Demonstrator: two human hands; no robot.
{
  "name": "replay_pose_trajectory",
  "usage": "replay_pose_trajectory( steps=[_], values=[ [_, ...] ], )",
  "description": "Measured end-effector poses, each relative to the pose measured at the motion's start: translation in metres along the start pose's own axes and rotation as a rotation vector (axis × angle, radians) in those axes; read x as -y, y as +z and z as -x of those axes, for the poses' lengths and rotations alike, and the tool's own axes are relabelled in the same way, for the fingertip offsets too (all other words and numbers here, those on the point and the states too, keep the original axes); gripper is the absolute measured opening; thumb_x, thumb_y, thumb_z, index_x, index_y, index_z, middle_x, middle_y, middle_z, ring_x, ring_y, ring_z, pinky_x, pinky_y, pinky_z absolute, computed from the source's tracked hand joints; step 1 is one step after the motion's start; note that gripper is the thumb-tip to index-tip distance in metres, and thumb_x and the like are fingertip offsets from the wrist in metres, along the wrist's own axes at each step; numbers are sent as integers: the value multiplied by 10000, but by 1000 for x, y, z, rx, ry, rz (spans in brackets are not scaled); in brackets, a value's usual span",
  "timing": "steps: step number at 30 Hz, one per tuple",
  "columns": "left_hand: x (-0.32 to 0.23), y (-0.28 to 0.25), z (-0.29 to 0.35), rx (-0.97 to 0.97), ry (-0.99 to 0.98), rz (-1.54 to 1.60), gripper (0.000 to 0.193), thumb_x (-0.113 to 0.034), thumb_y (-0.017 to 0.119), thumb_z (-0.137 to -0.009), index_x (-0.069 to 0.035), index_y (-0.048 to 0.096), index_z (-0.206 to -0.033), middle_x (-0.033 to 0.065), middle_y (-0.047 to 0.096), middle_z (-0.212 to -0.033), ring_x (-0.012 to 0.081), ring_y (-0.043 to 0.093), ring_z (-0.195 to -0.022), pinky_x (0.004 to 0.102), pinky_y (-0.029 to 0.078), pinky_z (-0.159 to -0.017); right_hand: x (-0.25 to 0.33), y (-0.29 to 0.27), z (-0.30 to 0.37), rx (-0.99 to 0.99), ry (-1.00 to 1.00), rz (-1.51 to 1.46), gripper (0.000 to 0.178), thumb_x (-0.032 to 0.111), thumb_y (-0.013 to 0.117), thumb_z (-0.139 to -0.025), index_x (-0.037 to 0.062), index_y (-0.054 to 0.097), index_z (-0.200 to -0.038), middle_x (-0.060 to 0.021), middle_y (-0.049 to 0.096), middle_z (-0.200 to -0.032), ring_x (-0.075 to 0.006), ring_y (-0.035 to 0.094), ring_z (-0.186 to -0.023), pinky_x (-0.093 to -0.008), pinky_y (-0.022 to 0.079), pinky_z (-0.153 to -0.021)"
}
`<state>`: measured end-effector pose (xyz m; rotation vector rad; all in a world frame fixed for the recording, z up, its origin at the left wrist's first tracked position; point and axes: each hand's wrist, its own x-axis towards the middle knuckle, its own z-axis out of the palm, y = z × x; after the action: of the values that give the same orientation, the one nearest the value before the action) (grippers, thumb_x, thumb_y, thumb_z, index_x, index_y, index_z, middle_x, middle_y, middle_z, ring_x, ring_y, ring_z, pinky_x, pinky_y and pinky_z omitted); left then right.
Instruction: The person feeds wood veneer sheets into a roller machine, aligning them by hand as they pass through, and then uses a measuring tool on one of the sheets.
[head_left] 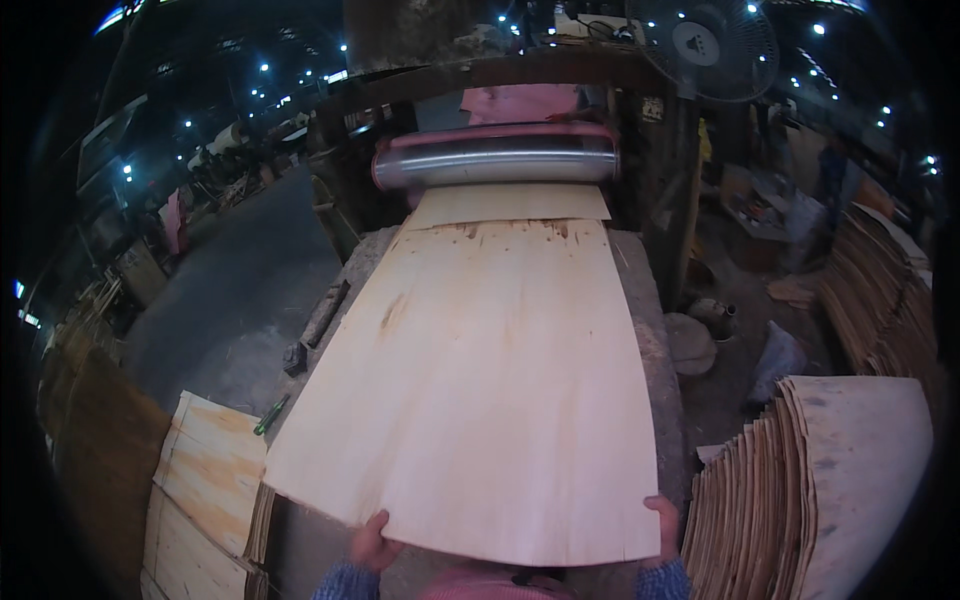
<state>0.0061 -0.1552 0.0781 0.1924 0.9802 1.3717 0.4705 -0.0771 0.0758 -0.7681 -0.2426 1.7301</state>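
Observation:
A large pale wood veneer sheet lies lengthwise before me on a table, its near edge in my hands. My left hand pinches that edge left of the middle, thumb on top and fingers hidden below. At the near right corner my right hand grips the sheet the same way. The far end shows dark knots and stains and meets a second veneer piece. That piece reaches to a shiny metal roller with pink along its top.
Stacks of veneer stand at the left and right. A green-handled tool lies by the table's left edge, near a dark bar. A fan hangs at the upper right. Sacks and containers sit on the right floor.

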Motion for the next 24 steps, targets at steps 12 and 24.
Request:
replay_pose_trajectory(
  steps=[12,24],
  values=[
    [-40,37,-69,11,80,64,395,-202,412,-993,21,438,-1318,156,536,-1314,276,530,-1216,433,449,-1035,37,49,-44,-291,-581,869,433,33,537,-827,-46,527,-1253,-188,568,-1276,-294,593,-1103,-398,469,-952],
    [-53,87,-331,-84,169,97,298,-203,524,-964,-27,524,-1204,126,609,-1147,259,595,-1049,406,516,-881,-60,-1,-3,-353,-586,1988,475,101,611,-767,-77,516,-1197,-318,488,-1301,-466,459,-1217,-508,367,-1050]
  ],
)
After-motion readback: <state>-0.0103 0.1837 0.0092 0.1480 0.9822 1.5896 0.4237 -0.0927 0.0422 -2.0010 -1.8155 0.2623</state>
